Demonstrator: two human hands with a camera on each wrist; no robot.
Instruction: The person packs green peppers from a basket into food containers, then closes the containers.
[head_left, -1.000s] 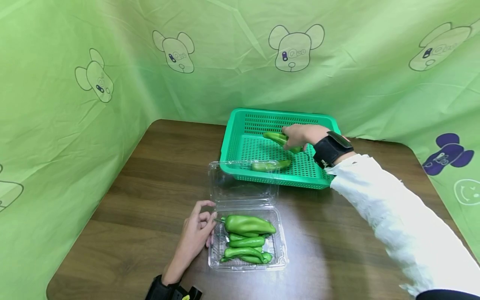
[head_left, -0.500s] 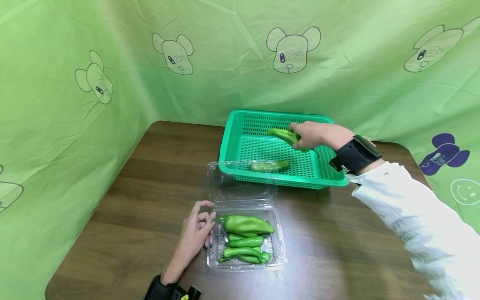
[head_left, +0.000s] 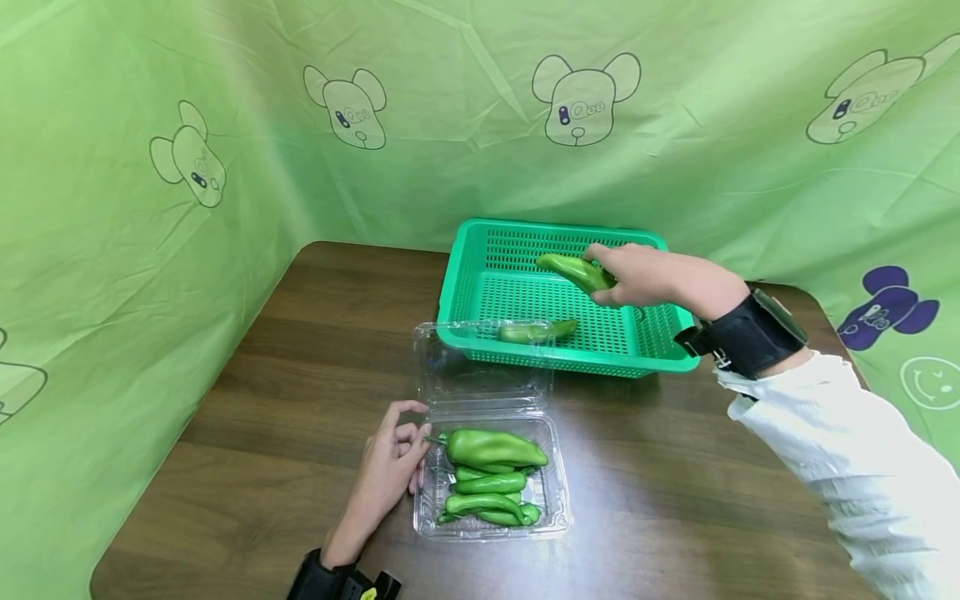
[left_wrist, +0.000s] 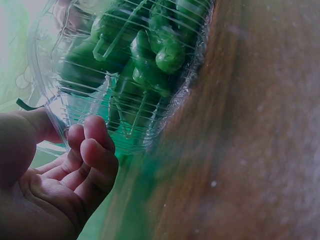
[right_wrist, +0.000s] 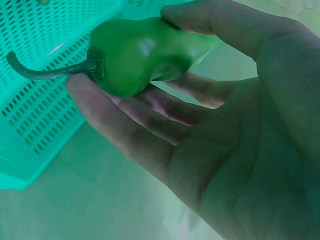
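Far left and wrapping behind: a green curtain (head_left: 150,250) printed with cartoon bear faces. Below it, a dark wood-grain worktop (head_left: 285,375).

Near the front edge, the left hand (head_left: 390,471), palm down on the worktop, fingers loosely curled and gripping nothing, fingertips (left_wrist: 95,145) touching the left wall of a clear plastic clamshell box (head_left: 555,521); black wrist strap (head_left: 337,583) just behind the hand. In the left wrist view, the same fingers bent toward the ribbed wall of the box, thumb alongside it.

Inside the clamshell box, a pile of green peppers (head_left: 491,479), the largest on top at the far end, slimmer ones stacked below. Lid (head_left: 480,367) hinged open and standing up at the far side, leaning toward the basket.

Beyond the lid, a teal slotted basket (head_left: 465,287) sitting on the worktop. On its floor near the front wall, one loose pepper (head_left: 536,332), partly seen through the lid.

Further right, above the basket's far right part, the held pepper (head_left: 573,271), lifted off the basket floor, tip pointing left. Pinched by the right hand (head_left: 641,275): thumb on top, fingers (right_wrist: 125,125) curled underneath, stem end sticking out past the fingers in the right wrist view. Black wrist strap (head_left: 750,337) and a white sleeve (head_left: 840,458) trailing away to the lower right.
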